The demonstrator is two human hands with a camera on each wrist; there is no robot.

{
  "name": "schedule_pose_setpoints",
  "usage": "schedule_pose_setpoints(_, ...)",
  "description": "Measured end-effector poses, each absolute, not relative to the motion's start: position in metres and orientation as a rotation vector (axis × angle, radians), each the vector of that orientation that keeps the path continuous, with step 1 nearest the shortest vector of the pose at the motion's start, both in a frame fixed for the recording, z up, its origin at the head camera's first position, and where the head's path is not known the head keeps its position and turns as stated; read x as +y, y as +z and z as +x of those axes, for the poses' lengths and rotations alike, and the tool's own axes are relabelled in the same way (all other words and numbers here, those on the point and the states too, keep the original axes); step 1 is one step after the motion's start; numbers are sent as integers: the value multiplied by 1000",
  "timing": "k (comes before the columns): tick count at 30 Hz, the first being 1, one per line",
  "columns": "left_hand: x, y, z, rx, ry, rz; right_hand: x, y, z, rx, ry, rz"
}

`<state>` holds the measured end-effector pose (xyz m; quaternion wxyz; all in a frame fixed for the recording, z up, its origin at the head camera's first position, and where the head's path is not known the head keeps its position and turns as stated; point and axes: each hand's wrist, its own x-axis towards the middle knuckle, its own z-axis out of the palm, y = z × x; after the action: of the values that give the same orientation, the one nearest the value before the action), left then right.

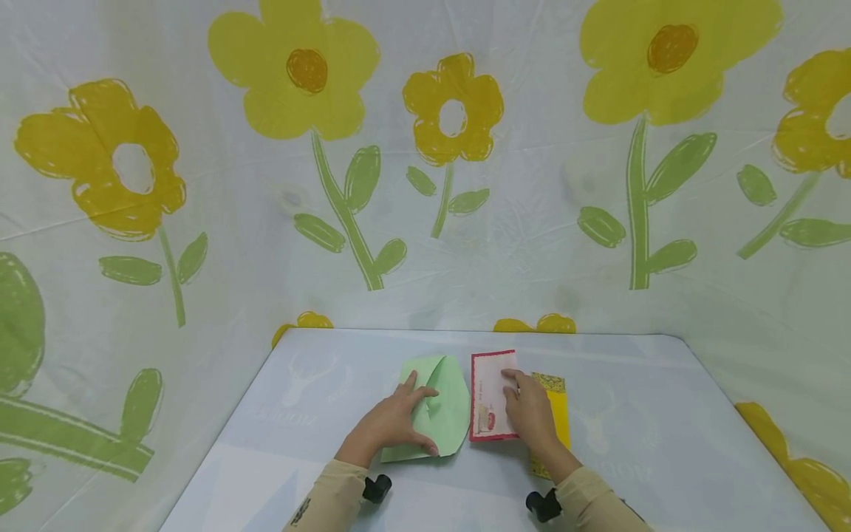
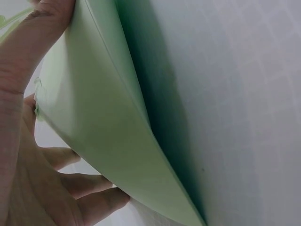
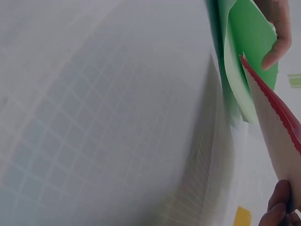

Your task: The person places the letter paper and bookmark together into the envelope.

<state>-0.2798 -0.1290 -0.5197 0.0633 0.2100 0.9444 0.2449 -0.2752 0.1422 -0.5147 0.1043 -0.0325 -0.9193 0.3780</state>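
Note:
A light green paper envelope (image 1: 455, 406) is held by my left hand (image 1: 394, 418), whose fingers and thumb are spread across it. In the left wrist view, the thumb lies at one edge of the green envelope (image 2: 103, 113) and several fingertips touch the opposite edge. To its right, my right hand (image 1: 533, 415) pinches a pale card (image 1: 488, 391) with a red border. Seen from the right wrist, a corner of the card (image 3: 270, 117) stands beside the opening of the green envelope (image 3: 247, 33); whether it is inside cannot be told.
A yellow patterned paper piece (image 1: 560, 417), like an envelope, lies partly hidden under my right hand and forearm. The pale table (image 1: 266, 443) has a back edge against a flower-printed curtain (image 1: 532, 222). Black wrist mounts (image 1: 377, 489) sit at both sleeves.

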Motion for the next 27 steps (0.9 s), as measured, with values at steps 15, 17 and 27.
schedule_pose_setpoints(15,-129,-520,-281,2846,734,619,131,-511,-277,-2716,1128,-49)
schedule_pose_setpoints(17,-128,-519,-281,2847,733,619,130,-511,-278,-2718,1131,-40)
schedule_pose_setpoints(27,-128,-519,-280,2848,738,615,122,-519,-280,-2701,1131,-4)
